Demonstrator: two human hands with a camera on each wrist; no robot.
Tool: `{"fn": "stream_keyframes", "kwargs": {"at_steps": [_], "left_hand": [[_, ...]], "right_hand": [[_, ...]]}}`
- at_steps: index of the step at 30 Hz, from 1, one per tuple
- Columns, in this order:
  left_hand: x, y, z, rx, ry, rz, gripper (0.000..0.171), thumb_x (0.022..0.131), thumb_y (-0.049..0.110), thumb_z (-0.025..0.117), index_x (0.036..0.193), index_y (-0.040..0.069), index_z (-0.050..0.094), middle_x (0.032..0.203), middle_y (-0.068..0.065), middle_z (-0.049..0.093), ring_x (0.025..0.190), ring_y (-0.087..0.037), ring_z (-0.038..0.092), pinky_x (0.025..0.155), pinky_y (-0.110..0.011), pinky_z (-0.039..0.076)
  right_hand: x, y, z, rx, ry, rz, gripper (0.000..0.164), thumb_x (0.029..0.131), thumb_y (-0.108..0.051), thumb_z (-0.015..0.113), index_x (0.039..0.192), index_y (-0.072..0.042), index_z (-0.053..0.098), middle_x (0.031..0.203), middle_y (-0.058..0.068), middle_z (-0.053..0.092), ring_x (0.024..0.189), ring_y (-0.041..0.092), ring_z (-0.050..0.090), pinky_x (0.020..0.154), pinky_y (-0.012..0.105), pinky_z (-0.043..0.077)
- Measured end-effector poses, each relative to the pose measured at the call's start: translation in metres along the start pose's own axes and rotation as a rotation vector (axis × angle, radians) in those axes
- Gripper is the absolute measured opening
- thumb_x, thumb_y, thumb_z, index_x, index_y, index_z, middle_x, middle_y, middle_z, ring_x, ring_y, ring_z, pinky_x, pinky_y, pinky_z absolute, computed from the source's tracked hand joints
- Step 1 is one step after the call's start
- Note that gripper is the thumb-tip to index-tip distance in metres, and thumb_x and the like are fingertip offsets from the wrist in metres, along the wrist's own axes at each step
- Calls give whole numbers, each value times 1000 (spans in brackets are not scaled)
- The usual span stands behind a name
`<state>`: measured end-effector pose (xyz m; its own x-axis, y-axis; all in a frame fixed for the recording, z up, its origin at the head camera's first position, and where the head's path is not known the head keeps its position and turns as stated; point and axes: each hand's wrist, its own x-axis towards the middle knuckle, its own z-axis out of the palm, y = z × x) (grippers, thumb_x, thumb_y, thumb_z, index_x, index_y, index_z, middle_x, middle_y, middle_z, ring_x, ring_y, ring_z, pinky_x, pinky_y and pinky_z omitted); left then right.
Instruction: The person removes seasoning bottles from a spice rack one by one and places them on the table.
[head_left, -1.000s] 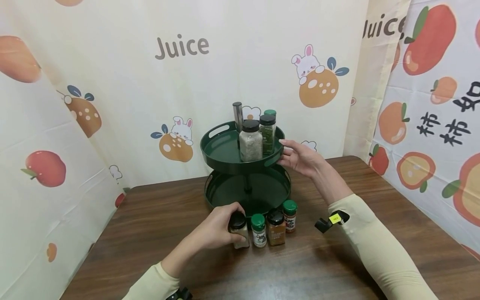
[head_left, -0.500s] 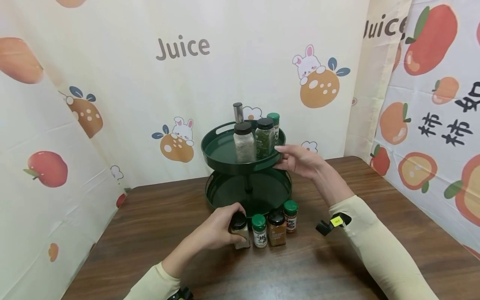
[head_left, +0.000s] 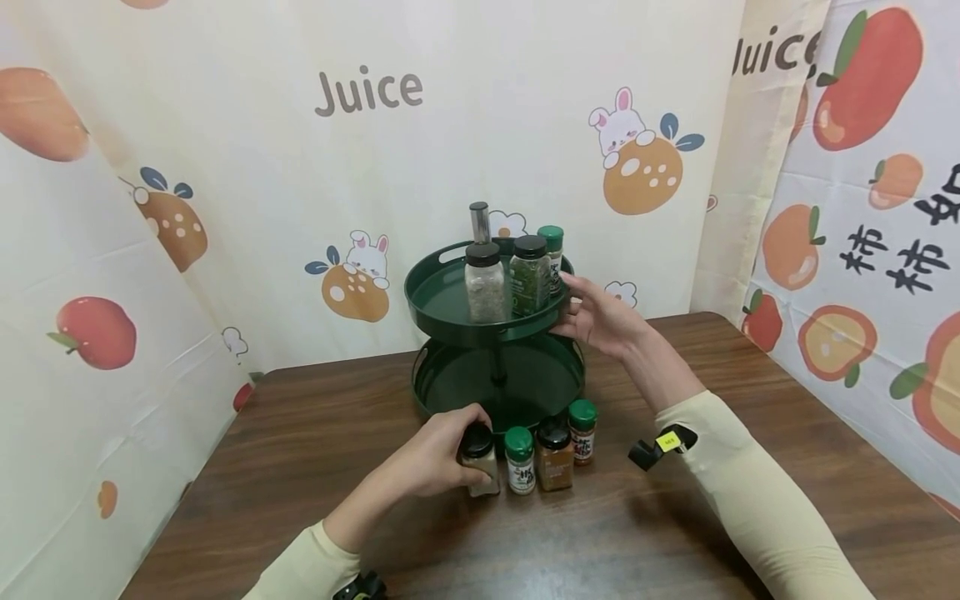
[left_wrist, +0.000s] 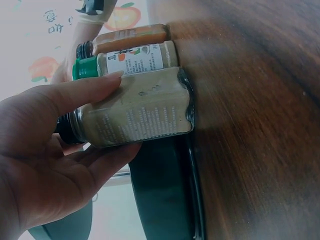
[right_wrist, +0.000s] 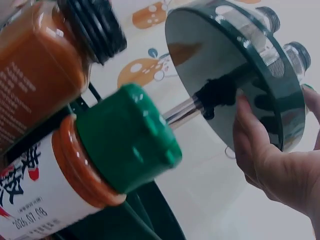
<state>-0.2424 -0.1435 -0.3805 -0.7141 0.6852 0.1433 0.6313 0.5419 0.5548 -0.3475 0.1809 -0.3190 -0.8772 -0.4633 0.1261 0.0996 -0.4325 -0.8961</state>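
My left hand (head_left: 435,457) grips a square, black-lidded spice jar (left_wrist: 145,110) with pale beige powder, thumb on one side and fingers on the other. It stands on the table before a dark green two-tier rack. At the rack's right side, my right hand (head_left: 606,323) holds the rim of the upper tray (head_left: 438,304); in the right wrist view its fingers (right_wrist: 250,127) reach underneath. On that tray stand a black-lidded jar of whitish grains (head_left: 486,292), a jar of green herbs (head_left: 529,285) and a green-capped bottle (head_left: 551,238), partly hidden behind the herbs.
Right of the gripped jar stand a green-capped white-label bottle (head_left: 521,473), an orange-brown spice jar (head_left: 555,468) and a green-capped red spice bottle (head_left: 582,437). They line up before the lower tray (head_left: 450,379). Printed curtains (head_left: 247,167) enclose the wooden table (head_left: 322,450).
The upper tray has turned: its front jars shifted left and the green-capped bottle came further into sight. My right hand moved inward along the rim, then slightly back. The left hand stayed put.
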Motion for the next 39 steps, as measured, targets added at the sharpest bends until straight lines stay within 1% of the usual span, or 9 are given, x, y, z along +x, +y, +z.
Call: {"fn": "stream_keyframes", "kwargs": {"at_steps": [5, 8, 11, 13, 17, 24, 33, 37, 39], "left_hand": [[0, 1, 0, -3, -4, 9, 54, 81, 14, 95, 122, 10, 61, 110, 4, 66, 99, -14, 62, 85, -33, 53], [-1, 1, 0, -5, -3, 10, 53, 81, 14, 95, 121, 11, 60, 111, 4, 65, 100, -14, 62, 86, -33, 53], [-1, 2, -1, -7, -1, 7, 53, 81, 15, 94, 121, 12, 60, 110, 5, 65, 99, -14, 62, 85, -33, 53], [-1, 2, -1, -7, -3, 5, 52, 81, 14, 94, 121, 12, 60, 110, 5, 65, 99, -14, 62, 85, -33, 53], [-1, 2, -1, -12, -12, 1, 53, 82, 14, 94, 122, 11, 60, 111, 4, 65, 99, -14, 62, 85, -33, 53], [0, 2, -2, -6, -11, 9, 53, 81, 14, 94, 122, 11, 60, 112, 3, 65, 99, -14, 62, 85, -33, 54], [-1, 4, -6, -1, -24, -15, 54, 82, 19, 94, 124, 11, 61, 112, 3, 66, 97, -14, 62, 82, -32, 53], [-3, 8, -11, -34, 3, -29, 48, 86, 24, 90, 125, 13, 64, 112, 3, 68, 95, -13, 62, 83, -32, 54], [-4, 10, -15, -74, 29, -36, 43, 90, 27, 87, 125, 15, 65, 116, 1, 70, 100, -13, 65, 87, -34, 55]], "right_hand": [[2, -2, -6, 84, 111, -40, 47, 112, -37, 53, 149, -9, 44, 135, 14, 52, 108, 22, 64, 85, 33, 61], [3, -2, -5, 95, 138, -45, 48, 110, -34, 58, 150, -11, 42, 138, 13, 50, 109, 21, 65, 86, 33, 60], [2, -2, -3, 102, 144, -40, 50, 108, -29, 64, 150, -14, 39, 134, 10, 52, 104, 18, 65, 84, 32, 60], [2, -2, -2, 110, 141, -32, 49, 108, -27, 64, 148, -14, 38, 126, 10, 55, 99, 17, 66, 81, 31, 60], [0, -1, -3, 127, 99, -19, 43, 110, -21, 58, 147, -12, 37, 116, 10, 60, 93, 18, 66, 80, 32, 61], [-1, 1, -4, 54, 21, 14, 49, 110, -17, 55, 154, -11, 36, 122, 12, 60, 100, 20, 70, 91, 37, 60], [-1, 1, -3, 38, 22, 21, 43, 111, -17, 51, 152, -11, 37, 115, 10, 61, 93, 19, 70, 88, 36, 61], [-1, 1, -3, 44, 21, 20, 45, 111, -16, 51, 153, -11, 35, 119, 11, 59, 94, 19, 70, 89, 36, 61], [-1, 1, -2, 45, 22, 18, 46, 111, -16, 52, 153, -11, 35, 118, 11, 59, 93, 19, 70, 89, 36, 61]]}}
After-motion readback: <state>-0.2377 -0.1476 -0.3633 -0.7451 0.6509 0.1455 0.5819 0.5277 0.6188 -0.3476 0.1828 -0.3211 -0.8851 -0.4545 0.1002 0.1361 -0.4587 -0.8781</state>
